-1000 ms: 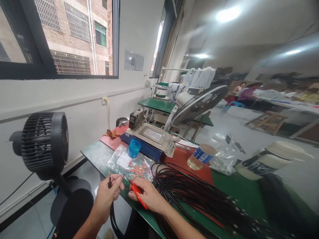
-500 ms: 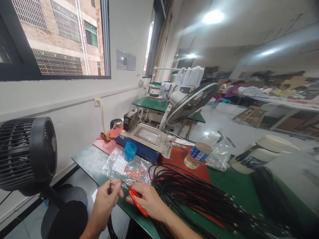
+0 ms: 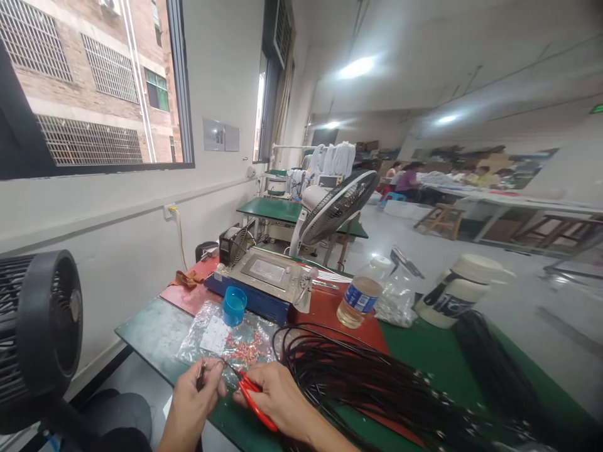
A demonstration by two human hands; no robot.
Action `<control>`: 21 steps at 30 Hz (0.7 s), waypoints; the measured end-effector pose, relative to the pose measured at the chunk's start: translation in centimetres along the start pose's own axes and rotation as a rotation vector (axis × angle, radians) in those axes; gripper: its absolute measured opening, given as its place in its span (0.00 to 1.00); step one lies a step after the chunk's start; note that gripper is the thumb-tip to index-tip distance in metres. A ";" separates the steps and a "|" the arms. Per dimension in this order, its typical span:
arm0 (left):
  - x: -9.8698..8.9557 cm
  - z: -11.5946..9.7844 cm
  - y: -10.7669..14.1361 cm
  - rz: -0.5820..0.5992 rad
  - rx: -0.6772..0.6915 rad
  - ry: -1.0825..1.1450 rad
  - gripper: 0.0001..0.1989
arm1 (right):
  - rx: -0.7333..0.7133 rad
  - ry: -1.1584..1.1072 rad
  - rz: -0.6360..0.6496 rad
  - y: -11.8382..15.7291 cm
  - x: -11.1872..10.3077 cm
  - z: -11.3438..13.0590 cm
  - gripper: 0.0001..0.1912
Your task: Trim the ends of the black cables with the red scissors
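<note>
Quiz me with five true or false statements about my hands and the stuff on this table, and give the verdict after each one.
1. The right hand grips a red-handled tool. True.
2. The left hand has nothing in it. False: it holds a black cable.
3. Small reddish pieces lie near the blue cup. True.
4. The pile of black cables lies left of the blue cup in the picture. False: it lies to the right.
5. The bottle of pale liquid has a yellow label. False: its label is mostly blue.
</note>
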State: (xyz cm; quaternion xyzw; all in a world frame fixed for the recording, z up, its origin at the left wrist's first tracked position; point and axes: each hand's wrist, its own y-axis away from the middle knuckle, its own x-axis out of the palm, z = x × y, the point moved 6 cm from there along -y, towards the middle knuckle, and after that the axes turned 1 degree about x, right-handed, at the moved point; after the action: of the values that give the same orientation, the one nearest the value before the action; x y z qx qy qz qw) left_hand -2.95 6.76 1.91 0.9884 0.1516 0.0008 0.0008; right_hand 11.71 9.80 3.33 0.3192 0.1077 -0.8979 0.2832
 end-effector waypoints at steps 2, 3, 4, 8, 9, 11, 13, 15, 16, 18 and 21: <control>0.3 0.3 -0.1 0.005 -0.028 0.078 0.21 | 0.014 -0.019 -0.017 -0.2 0.1 -0.5 0.21; 0.5 0.5 0.0 0.011 -0.055 0.126 0.21 | 0.020 -0.032 -0.029 -0.3 0.1 -0.7 0.21; 0.6 0.7 0.0 0.012 -0.088 0.177 0.22 | 0.027 -0.053 -0.041 -0.4 0.1 -0.9 0.22; 0.8 1.5 0.6 0.017 -0.209 0.336 0.26 | 0.072 -0.312 -0.012 -0.6 0.3 -1.6 0.24; 1.0 1.7 0.8 0.032 -0.227 0.354 0.27 | 0.096 -0.416 0.011 -0.6 0.4 -1.6 0.24; 1.3 2.1 1.2 0.078 -0.250 0.358 0.27 | 0.139 -0.616 0.053 -0.5 0.6 -1.6 0.26; 1.7 2.4 1.5 0.112 -0.256 0.336 0.27 | 0.165 -0.759 0.074 -0.4 0.6 -1.3 0.27; 2.0 2.6 1.8 0.134 -0.258 0.303 0.25 | 0.171 -0.832 0.089 -0.3 0.7 -1.0 0.28; 2.2 2.7 1.9 0.144 -0.258 0.289 0.25 | 0.174 -0.850 0.096 -0.3 0.7 -0.9 0.28; 2.5 2.6 2.1 0.171 -0.259 0.274 0.24 | 0.179 -0.867 0.109 -0.2 0.9 -0.7 0.28; 2.9 2.5 2.3 0.188 -0.266 0.277 0.23 | 0.172 -0.874 0.124 -0.2 1.2 -0.7 0.28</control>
State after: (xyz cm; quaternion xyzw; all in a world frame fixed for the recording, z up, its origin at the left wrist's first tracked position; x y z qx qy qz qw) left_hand 0.47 5.47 -0.58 0.9799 0.0558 0.1568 0.1103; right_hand 11.22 9.69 2.01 -0.0617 -0.1163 -0.9355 0.3278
